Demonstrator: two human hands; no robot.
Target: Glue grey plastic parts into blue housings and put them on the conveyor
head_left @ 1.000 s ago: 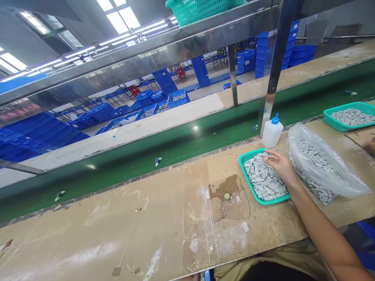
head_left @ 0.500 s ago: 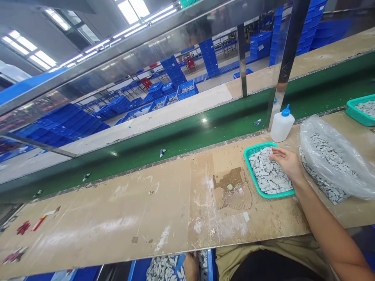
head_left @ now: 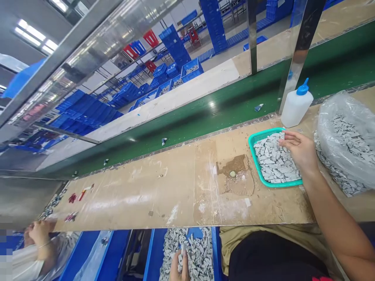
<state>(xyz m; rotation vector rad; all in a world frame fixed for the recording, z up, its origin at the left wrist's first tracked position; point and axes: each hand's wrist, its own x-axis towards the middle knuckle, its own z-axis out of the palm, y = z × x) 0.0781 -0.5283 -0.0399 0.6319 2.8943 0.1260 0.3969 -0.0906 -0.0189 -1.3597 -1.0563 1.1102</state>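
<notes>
My right hand is closed in a pinch on a small light-grey plastic piece, over the far right side of a green basket. Similar flat grey pieces fill that basket. Low in the view, my left hand pinches another small grey plastic part between thumb and finger. It hovers over a blue crate full of such parts, below the table's edge. Left of the basket lies a wet brown cardboard patch with a small round pale object on it.
A white bottle with a blue cap stands behind the basket. To its right lies a clear plastic bag of grey pieces. Small parts sit on the green conveyor belt. At far left are a co-worker's hands.
The view has swung down and left, showing more of the crate and a co-worker. My left hand now shows a grey part in its fingertips. My right hand stays at the basket, a piece now visible.
</notes>
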